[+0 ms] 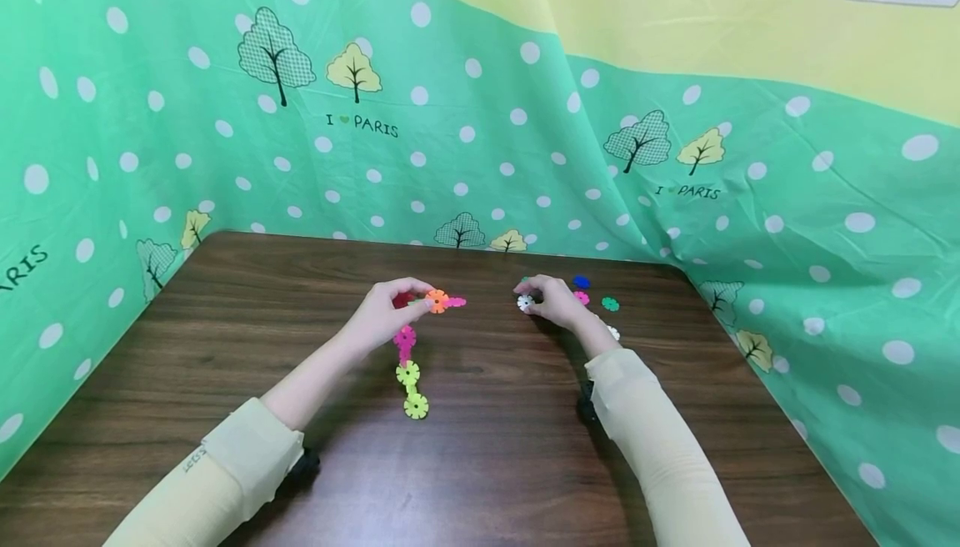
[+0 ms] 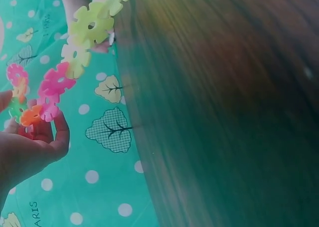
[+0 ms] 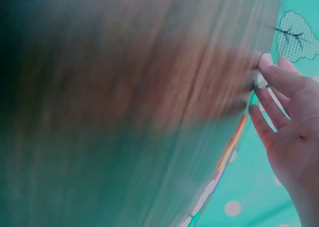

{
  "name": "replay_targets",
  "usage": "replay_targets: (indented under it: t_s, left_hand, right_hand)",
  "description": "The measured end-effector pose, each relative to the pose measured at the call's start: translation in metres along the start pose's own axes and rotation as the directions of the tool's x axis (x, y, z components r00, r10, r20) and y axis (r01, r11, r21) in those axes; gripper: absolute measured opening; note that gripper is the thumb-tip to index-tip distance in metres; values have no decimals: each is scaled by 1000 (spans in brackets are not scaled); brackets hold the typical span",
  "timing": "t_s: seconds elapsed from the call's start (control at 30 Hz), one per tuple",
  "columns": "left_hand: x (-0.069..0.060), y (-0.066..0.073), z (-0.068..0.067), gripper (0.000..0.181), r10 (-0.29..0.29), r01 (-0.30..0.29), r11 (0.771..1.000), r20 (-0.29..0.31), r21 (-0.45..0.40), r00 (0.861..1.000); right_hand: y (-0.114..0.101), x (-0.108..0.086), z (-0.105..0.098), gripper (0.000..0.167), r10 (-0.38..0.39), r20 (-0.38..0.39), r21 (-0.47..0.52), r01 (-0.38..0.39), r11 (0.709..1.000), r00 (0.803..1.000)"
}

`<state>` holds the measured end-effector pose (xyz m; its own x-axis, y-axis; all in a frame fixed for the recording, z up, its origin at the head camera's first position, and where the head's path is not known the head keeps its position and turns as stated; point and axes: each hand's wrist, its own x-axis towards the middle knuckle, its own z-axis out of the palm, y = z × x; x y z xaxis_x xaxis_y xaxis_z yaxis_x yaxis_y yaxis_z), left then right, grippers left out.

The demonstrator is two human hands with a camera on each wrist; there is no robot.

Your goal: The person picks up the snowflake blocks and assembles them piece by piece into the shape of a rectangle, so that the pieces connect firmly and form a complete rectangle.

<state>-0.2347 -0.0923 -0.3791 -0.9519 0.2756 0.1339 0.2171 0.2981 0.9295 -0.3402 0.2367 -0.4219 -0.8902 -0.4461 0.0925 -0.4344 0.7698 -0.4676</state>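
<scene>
A chain of joined flower-shaped discs is held by the left hand (image 1: 384, 313), its thumb and fingers pinching it near an orange disc (image 1: 437, 301). A pink disc (image 1: 456, 303) sticks out to the right of the orange one. From the hand the chain runs toward the near side through pink discs (image 1: 405, 337) to yellow-green discs (image 1: 416, 405). The left wrist view shows the pink discs (image 2: 59, 79), a green disc (image 2: 18, 109) and the fingers around them. Between thumb and fingertips, the right hand (image 1: 555, 303) pinches a white disc (image 1: 525, 303).
Beside and behind the right hand lie loose discs on the brown table (image 1: 495, 447): blue (image 1: 581, 282), pink (image 1: 581, 298), green (image 1: 611, 304) and white (image 1: 614, 333). A patterned green and yellow cloth (image 1: 465, 163) hangs behind the table and along its sides.
</scene>
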Motion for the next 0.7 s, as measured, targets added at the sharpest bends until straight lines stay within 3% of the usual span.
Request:
replay_targets:
  t_s: [0.13,0.43,0.7]
  left_hand:
    - [-1,3,0,21,-3,2,1000,-9,-20,1000]
    - [-3,3,3,17,-23,22,1000,-58,-13,998]
    - [-3,3,3,17,-18,19,1000,-80,15,997]
  right_hand:
    - [-5,0,1,33,-32,-7,-7,32,999,999]
    - [-21,-3,-3,31,-13,-54,54,16,998,998]
    - [-37,-5,-11,19,-18,-99,71,25,997,995]
